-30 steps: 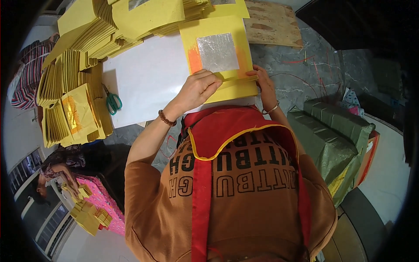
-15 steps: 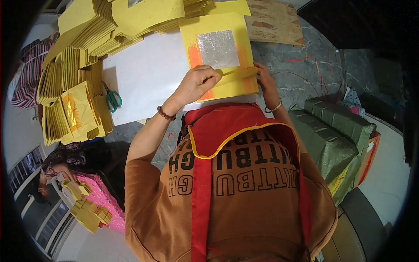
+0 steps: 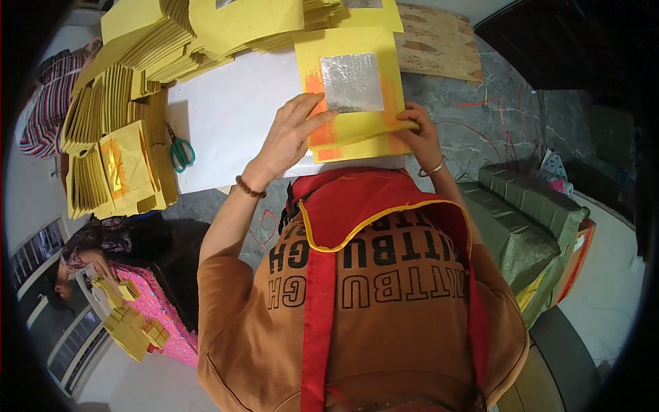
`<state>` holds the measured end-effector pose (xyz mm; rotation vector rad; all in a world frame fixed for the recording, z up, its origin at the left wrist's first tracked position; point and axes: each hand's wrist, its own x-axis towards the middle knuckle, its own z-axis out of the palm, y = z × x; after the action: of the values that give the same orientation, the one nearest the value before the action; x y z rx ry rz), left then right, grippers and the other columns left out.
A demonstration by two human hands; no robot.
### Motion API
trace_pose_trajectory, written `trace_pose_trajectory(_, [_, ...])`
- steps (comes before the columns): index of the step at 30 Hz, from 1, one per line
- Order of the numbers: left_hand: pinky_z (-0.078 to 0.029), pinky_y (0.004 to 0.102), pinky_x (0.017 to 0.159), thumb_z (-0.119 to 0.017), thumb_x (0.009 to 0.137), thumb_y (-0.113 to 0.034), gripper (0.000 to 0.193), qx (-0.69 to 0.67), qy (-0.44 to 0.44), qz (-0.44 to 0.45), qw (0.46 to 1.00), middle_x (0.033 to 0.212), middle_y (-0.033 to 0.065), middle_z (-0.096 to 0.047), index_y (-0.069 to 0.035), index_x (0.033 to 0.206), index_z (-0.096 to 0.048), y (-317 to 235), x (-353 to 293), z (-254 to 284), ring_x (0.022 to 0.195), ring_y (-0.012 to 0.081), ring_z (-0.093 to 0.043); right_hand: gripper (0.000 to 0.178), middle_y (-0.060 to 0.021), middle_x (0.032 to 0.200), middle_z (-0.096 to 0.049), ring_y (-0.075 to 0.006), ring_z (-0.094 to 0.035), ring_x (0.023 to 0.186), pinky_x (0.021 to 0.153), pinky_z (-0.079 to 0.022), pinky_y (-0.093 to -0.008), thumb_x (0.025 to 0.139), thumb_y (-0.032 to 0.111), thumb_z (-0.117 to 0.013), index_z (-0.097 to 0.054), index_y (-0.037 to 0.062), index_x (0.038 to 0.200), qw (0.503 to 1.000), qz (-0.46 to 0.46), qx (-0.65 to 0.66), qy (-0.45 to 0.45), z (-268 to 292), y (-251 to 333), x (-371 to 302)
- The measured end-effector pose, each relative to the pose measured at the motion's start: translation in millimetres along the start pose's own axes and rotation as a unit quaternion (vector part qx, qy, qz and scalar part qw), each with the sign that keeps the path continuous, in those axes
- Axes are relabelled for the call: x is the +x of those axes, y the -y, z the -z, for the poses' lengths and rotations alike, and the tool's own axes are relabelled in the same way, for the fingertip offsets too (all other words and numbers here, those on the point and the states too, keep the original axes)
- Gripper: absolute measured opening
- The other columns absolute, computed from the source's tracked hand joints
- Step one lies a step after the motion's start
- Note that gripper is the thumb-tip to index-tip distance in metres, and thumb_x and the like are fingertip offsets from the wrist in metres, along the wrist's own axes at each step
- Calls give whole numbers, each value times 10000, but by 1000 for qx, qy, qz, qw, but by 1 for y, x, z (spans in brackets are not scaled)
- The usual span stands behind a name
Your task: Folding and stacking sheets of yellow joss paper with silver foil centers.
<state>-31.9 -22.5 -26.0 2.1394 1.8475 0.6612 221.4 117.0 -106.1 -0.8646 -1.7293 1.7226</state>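
In front of me on the white table lies a sheet of yellow paper (image 3: 347, 41) with a silver foil square (image 3: 351, 82) and orange patches beside the foil. Its near edge is partly folded up into a raised strip across the foil's lower side. My left hand (image 3: 292, 130) rests over the sheet's left edge, fingers stretched out and apart, holding nothing. At the right edge my right hand (image 3: 420, 134) pinches the end of the folded strip between thumb and fingers. Whether more sheets lie underneath is hard to tell.
Stacks of folded yellow paper (image 3: 120, 96) line the table's left and far sides. Green-handled scissors (image 3: 182, 152) lie on the white tabletop (image 3: 226, 117). A wooden board (image 3: 439, 44) is beyond, green wrapped bundles (image 3: 511, 220) stand right. Another person (image 3: 96, 250) works at a pink table, lower left.
My left hand has opened from a closed fist and moved back to the sheet's left edge. My right hand has come over the strip's end and pinches it.
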Motion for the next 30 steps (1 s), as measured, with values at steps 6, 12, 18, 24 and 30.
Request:
trace_pose_trajectory(6, [-411, 383, 895, -495, 731, 22, 455, 101, -40, -81, 991, 1200, 145, -525, -134, 1148, -588, -11, -12, 2, 1079, 294, -504, 347, -108, 1318, -412, -289, -441, 1180, 943, -352, -392, 674, 154, -731, -618, 134, 1002, 933, 215, -289, -9, -4, 43, 8])
trace_pose_trajectory(12, [-474, 338, 775, -562, 711, -23, 342, 11, -57, -74, 996, 994, 147, -599, -79, 1045, -608, -26, -26, 1, 911, 263, -571, 181, 4, 1059, -624, -197, -533, 1074, 858, -347, -350, 774, 174, -630, -656, 173, 953, 871, 272, -384, 142, 1, 62, 0])
trace_pose_trajectory(18, [-441, 364, 509, -476, 920, -202, 229, -220, -78, 278, 932, 569, 139, -548, 10, 894, -559, -26, 8, 2, 547, 274, -576, 246, -54, 948, -636, -142, -572, 924, 779, -426, -280, 792, 190, -651, -618, 50, 991, 987, -114, -88, 72, -13, 66, 7])
trace_pose_trajectory(24, [-396, 313, 466, -488, 916, -255, 285, -292, -109, 329, 892, 534, 114, -526, 16, 870, -564, 5, 19, -26, 452, 199, -485, 541, -97, 1004, -621, -117, -573, 887, 751, -455, -250, 780, 93, -664, -429, 40, 1265, 996, -64, 29, -52, -25, 53, 18])
trace_pose_trajectory(30, [-368, 285, 461, -533, 895, -208, 227, -376, -85, 397, 833, 532, 47, -509, 15, 855, -532, 9, 31, -20, 491, 107, -441, 402, -114, 973, -646, -152, -603, 882, 764, -459, -252, 794, 88, -636, -531, 32, 1178, 995, 16, -47, -86, -29, 41, 27])
